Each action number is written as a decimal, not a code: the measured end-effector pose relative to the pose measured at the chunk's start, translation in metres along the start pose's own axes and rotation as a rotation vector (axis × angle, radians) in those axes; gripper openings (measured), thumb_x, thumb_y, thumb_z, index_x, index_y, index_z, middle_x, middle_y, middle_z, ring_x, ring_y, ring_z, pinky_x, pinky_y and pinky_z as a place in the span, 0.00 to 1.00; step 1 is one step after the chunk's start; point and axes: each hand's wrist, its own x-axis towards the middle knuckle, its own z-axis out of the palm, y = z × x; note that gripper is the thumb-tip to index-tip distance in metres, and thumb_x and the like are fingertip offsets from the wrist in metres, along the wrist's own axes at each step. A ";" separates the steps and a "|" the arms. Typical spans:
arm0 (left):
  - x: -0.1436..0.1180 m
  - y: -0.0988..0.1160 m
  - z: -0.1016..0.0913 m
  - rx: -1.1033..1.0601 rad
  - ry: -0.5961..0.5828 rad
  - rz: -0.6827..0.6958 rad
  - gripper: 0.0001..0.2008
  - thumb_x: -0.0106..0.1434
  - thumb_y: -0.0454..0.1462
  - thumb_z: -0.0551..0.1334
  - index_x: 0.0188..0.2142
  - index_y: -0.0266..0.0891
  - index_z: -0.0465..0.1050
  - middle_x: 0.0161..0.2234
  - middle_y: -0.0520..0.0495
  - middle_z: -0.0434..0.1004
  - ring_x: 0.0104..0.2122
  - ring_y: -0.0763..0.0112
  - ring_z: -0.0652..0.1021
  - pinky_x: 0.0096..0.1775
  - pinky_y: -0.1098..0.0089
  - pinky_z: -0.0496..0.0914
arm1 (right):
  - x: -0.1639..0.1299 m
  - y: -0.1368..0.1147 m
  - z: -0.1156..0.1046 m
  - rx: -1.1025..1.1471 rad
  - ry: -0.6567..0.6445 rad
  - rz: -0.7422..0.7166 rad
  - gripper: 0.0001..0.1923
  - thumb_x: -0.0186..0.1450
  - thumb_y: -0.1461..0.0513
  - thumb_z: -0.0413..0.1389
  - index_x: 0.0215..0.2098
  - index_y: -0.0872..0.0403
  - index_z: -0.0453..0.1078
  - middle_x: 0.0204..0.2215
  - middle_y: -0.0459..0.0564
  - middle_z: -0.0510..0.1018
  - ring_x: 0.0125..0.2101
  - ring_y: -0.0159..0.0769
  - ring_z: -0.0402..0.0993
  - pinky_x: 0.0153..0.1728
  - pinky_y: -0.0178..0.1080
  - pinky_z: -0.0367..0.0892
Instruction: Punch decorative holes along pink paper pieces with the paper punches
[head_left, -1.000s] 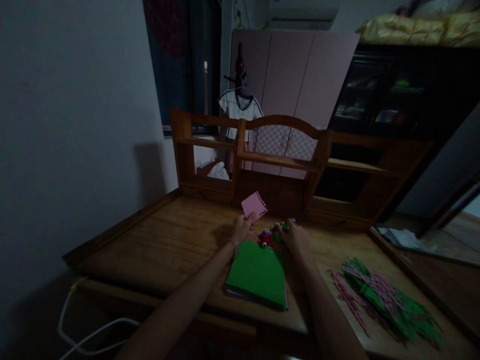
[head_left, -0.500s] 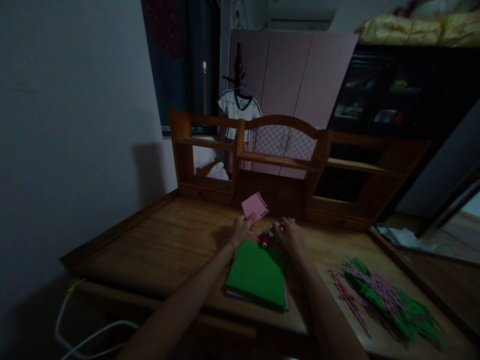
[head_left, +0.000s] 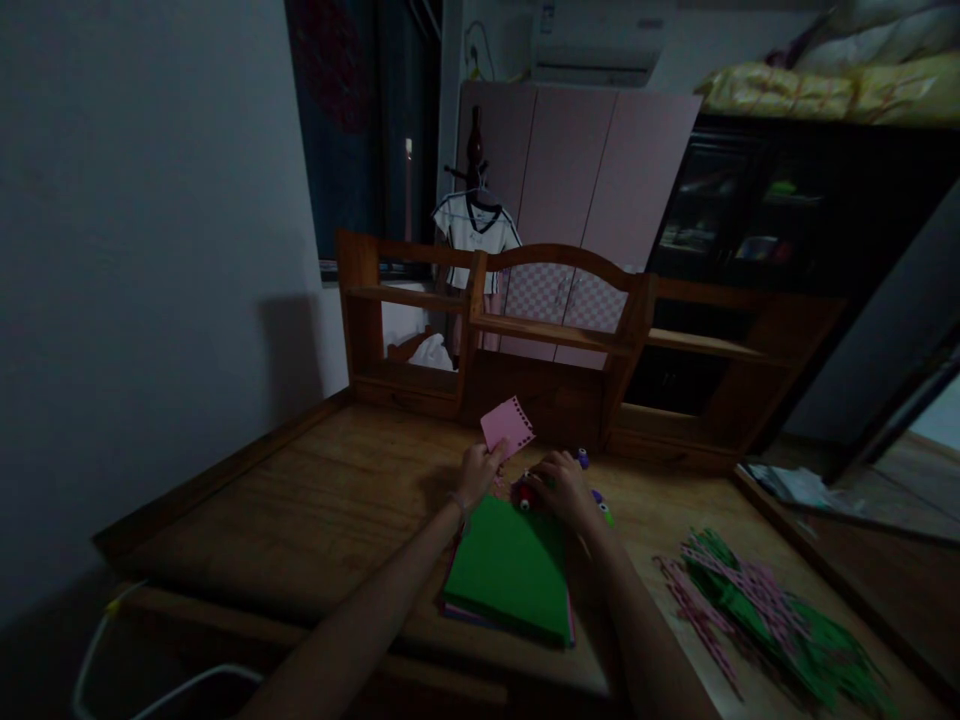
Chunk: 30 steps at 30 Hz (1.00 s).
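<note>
A small pink sheet of paper (head_left: 504, 424) with a row of holes along its right edge is pinched in my left hand (head_left: 480, 472), held above the table. My right hand (head_left: 561, 484) is curled over a cluster of small coloured objects just behind the green stack. A red object with a white eye-like spot (head_left: 525, 497) shows at its fingertips; what lies under the fingers is hidden. Purple (head_left: 583, 458) and green (head_left: 607, 514) small objects lie to its right. In front of both hands rests a stack of sheets with a green top (head_left: 510, 570).
A pile of green and pink punched paper strips (head_left: 765, 610) lies on the right of the wooden table (head_left: 330, 490). Pink scraps (head_left: 499, 478) sit by my left hand. A wooden shelf unit (head_left: 555, 328) stands along the back edge. A white cable (head_left: 94, 650) hangs at lower left.
My right hand has moved left to the red object, uncovering purple and green ones on its right. My left hand still holds the pink paper. The whole view has shifted slightly.
</note>
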 end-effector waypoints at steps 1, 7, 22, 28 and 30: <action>0.000 0.000 0.000 -0.005 -0.009 -0.011 0.25 0.55 0.55 0.58 0.27 0.32 0.71 0.19 0.49 0.69 0.17 0.74 0.70 0.19 0.75 0.61 | 0.001 0.001 0.001 0.008 0.000 0.007 0.12 0.63 0.52 0.54 0.37 0.49 0.75 0.35 0.50 0.73 0.40 0.40 0.64 0.40 0.39 0.56; -0.002 0.004 -0.001 -0.010 -0.006 0.001 0.24 0.55 0.55 0.58 0.26 0.32 0.71 0.20 0.48 0.70 0.18 0.74 0.71 0.19 0.76 0.61 | 0.002 0.006 0.004 0.043 -0.025 0.040 0.11 0.63 0.53 0.55 0.39 0.48 0.75 0.39 0.50 0.73 0.42 0.41 0.63 0.42 0.41 0.55; -0.003 0.005 -0.002 -0.045 -0.014 -0.020 0.26 0.54 0.56 0.59 0.26 0.32 0.70 0.19 0.49 0.70 0.17 0.74 0.71 0.18 0.75 0.63 | -0.001 0.004 -0.003 0.033 -0.069 0.071 0.11 0.62 0.55 0.55 0.41 0.47 0.74 0.41 0.50 0.72 0.45 0.42 0.62 0.42 0.41 0.54; -0.002 0.004 -0.002 -0.018 -0.018 -0.007 0.26 0.55 0.56 0.57 0.23 0.33 0.69 0.18 0.49 0.69 0.17 0.74 0.71 0.19 0.75 0.61 | -0.001 0.003 -0.005 0.065 -0.066 0.060 0.11 0.62 0.55 0.56 0.40 0.48 0.74 0.40 0.50 0.73 0.43 0.41 0.63 0.42 0.40 0.55; -0.002 0.004 -0.002 -0.007 -0.009 0.005 0.26 0.56 0.56 0.57 0.21 0.33 0.68 0.17 0.49 0.68 0.17 0.74 0.71 0.19 0.76 0.61 | -0.001 0.003 -0.004 0.061 -0.061 0.059 0.10 0.62 0.55 0.56 0.39 0.49 0.74 0.39 0.50 0.73 0.43 0.41 0.63 0.42 0.40 0.55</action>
